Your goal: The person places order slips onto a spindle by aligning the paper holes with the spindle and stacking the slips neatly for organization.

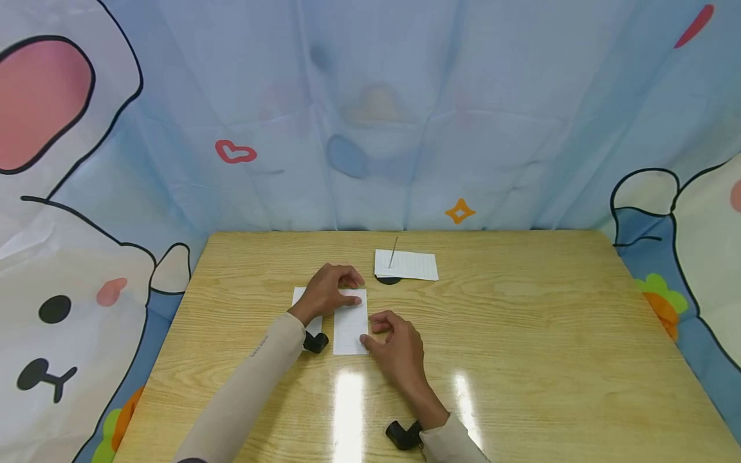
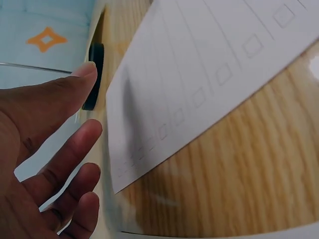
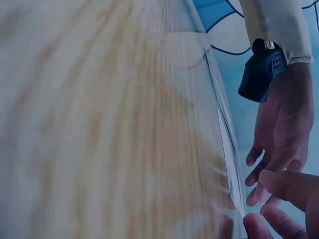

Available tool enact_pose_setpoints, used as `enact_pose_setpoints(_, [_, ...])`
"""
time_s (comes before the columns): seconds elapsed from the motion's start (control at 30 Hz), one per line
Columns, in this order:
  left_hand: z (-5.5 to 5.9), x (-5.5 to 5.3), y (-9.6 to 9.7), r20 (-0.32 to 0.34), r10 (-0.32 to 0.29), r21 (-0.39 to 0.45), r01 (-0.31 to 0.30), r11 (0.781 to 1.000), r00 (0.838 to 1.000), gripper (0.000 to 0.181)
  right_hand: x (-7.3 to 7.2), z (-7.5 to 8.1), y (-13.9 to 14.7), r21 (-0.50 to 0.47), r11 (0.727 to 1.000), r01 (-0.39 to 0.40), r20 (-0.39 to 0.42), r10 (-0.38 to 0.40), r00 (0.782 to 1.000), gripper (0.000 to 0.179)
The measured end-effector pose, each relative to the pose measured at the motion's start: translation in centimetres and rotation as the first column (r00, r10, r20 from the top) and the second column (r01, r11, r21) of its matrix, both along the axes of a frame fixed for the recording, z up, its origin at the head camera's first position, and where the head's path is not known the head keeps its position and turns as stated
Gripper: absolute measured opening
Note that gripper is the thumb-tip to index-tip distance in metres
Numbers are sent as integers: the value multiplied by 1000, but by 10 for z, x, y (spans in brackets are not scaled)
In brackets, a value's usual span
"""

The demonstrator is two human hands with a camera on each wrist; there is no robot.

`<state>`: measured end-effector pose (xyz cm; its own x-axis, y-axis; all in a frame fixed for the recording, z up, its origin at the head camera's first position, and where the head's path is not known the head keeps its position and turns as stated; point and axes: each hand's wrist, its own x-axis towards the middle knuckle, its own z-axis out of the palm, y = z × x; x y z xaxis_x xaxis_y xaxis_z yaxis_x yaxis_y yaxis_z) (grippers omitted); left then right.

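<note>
A white lined slip of paper lies on the table before me, with small printed boxes along one edge in the left wrist view. Over its upper part is my left hand, thumb and fingers spread apart with nothing pinched between them. At the slip's right edge is my right hand, its thumb tip at the lower right edge and its fingers loosely bent; whether the thumb touches the paper cannot be told. Another white paper lies to the left, partly hidden by the left hand and wrist.
Behind the hands, a stack of lined slips sits on a spike holder, its thin metal spike sticking up from a round black base. The wood-grain table ends at a printed blue curtain.
</note>
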<state>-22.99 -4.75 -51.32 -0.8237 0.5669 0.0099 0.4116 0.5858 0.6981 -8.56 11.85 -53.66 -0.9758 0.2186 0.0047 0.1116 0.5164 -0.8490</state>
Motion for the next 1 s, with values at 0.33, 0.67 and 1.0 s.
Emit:
enact_pose_setpoints(0.33, [-4, 3, 4, -55, 6, -86, -11, 996, 998, 31, 1, -3, -9, 115, 993, -15, -17, 17, 1000, 37])
enact_pose_setpoints(0.67, [-5, 4, 7, -74, -7, -103, -1, 995, 997, 28, 4, -4, -11, 176, 984, -31, -27, 36, 999, 39])
enact_pose_setpoints(1.0, [-3, 8, 8, -64, -12, -97, 6, 995, 998, 29, 4, -6, -11, 190, 981, -35, -24, 40, 999, 37])
